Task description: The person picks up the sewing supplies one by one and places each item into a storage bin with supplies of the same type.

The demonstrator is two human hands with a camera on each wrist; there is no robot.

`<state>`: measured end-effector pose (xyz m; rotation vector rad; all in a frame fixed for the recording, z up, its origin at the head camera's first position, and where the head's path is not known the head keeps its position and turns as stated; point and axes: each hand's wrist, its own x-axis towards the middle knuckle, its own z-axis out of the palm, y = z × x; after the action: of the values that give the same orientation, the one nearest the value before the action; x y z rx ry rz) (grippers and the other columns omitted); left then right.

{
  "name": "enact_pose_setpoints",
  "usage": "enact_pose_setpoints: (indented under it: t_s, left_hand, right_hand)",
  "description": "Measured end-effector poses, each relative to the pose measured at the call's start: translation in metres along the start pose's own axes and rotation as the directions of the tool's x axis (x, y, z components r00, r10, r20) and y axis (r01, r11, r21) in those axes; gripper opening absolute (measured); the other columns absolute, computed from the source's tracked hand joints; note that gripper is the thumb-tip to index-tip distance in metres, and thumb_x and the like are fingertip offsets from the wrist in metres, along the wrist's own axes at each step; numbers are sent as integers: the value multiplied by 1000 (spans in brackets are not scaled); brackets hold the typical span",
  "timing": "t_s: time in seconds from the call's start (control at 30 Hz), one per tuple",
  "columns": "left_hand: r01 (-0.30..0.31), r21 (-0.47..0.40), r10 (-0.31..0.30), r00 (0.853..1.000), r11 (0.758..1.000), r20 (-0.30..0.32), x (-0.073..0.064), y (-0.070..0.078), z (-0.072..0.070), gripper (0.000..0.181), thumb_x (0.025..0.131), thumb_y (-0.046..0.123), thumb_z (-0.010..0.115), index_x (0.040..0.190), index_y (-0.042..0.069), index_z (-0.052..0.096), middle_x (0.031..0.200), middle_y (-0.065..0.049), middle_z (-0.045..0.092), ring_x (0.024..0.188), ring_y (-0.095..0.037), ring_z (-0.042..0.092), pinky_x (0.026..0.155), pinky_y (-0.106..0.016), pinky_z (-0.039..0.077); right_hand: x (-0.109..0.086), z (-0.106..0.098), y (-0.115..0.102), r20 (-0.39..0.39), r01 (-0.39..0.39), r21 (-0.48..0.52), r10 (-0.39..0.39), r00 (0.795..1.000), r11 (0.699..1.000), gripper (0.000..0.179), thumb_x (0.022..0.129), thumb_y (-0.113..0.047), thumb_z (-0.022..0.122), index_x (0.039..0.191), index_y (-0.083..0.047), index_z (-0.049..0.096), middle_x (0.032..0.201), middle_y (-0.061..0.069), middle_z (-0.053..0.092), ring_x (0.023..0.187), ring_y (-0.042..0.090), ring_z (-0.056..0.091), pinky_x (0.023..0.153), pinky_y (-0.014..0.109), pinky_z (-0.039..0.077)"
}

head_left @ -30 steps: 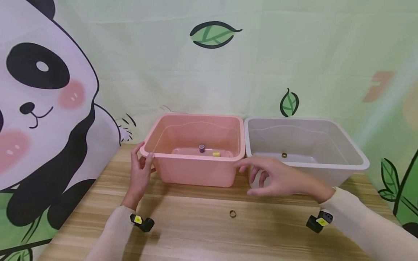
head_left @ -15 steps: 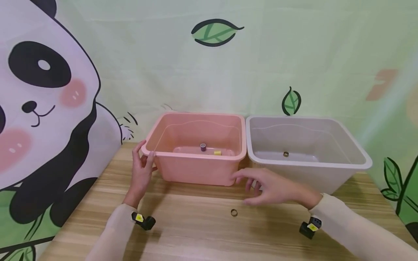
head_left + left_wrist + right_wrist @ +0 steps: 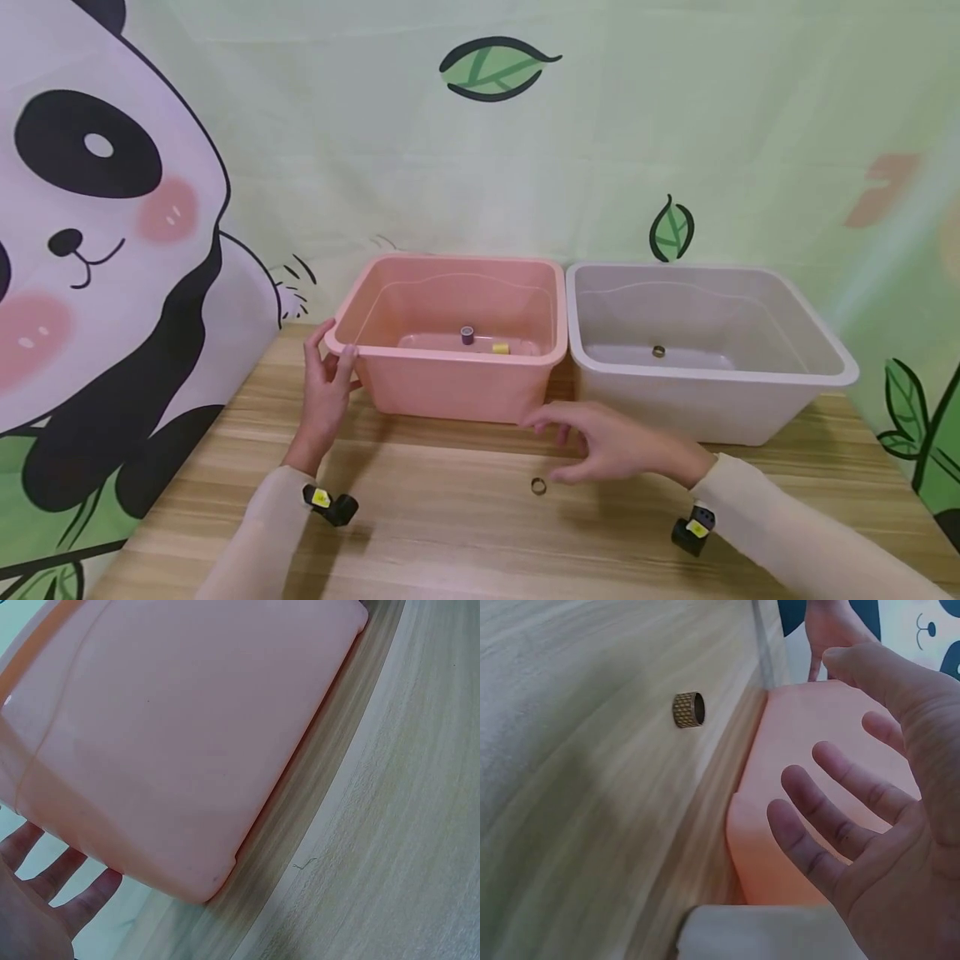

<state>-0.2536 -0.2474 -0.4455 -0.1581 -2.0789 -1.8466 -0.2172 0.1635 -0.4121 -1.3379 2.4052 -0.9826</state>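
Observation:
My left hand (image 3: 326,396) holds the front left corner of the pink bin (image 3: 457,387), with the thumb at the front rim and the fingers along the left side. In the left wrist view several spread fingers (image 3: 56,874) meet the bin's wall. My right hand (image 3: 615,442) hovers over the table in front of the bins, fingers relaxed and apart, holding nothing. Just left of its thumb lies a brass thimble ring (image 3: 538,486); the right wrist view shows the ring's dimpled surface (image 3: 688,710). A similar ring (image 3: 658,351) lies inside the grey bin (image 3: 675,400).
Inside the pink bin are a small purple cylinder (image 3: 467,335) with a pale hollow end and a small yellow piece (image 3: 501,348). Both bins stand side by side on the wooden table (image 3: 435,533), against a panda-print cloth (image 3: 337,125).
My right hand has come down and toward me, from beside the bins' rims to over the table near the thimble ring. The left hand stays at the pink bin's corner.

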Motion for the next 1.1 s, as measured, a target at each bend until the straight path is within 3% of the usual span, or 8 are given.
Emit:
enact_pose_setpoints:
  t_s: [0.27,0.6,0.97,1.1]
  left_hand:
    - [4,-2,-4,1000,1000,-6,0,0,1,56,109,33,49,158,30,22,161,-7,40,135,-31,50,85,-28,58]
    - [13,14,-13,1000,1000,-7,0,0,1,56,109,35,49,158,33,22,161,-4,39,136,-30,50,85,-27,58]
    - [28,12,-28,1000,1000,-9,0,0,1,57,109,37,50,158,33,22,161,-4,39,136,-30,50,85,-27,58]
    - [21,14,-21,1000,1000,-11,0,-1,1,57,109,37,50,158,33,23,161,-4,40,136,-30,50,85,-26,58]
  right_hand:
    - [1,17,13,14,3,21,-3,1000,1000,62,87,-22,84,142,-15,56,119,9,65,95,28,64,83,35,57]
    - [0,30,22,23,7,1,-7,1000,1000,61,85,-21,84,139,-10,57,113,10,64,89,26,62,80,34,57]
    - [0,41,31,41,28,-29,-27,999,999,49,83,-19,84,127,-15,64,106,2,63,85,19,56,73,30,51]
    - [0,42,32,58,4,-45,-1,998,999,45,84,-23,84,125,-18,66,108,-1,63,86,18,56,74,28,50]
